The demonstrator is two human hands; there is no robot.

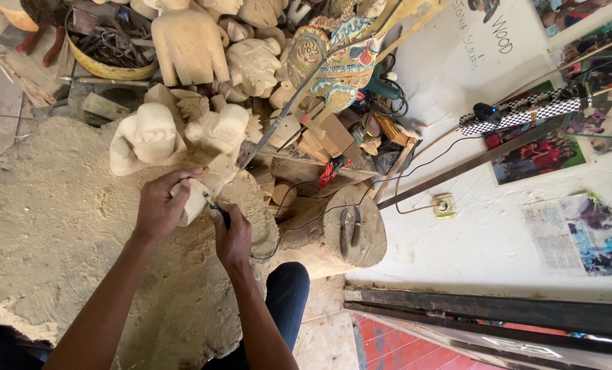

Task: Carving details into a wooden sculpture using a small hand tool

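From the head camera: my left hand [160,205] is gripping the pale wooden carving [203,188] against the sawdust mound [52,226], steadying it, while my right hand [233,236] is pinching a corded rotary tool [218,211] at its surface.

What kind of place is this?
Probably a woodcarver's workshop. Unpainted wooden figures are piled up, sawdust covers the floor, and the left hand holds a small carving.
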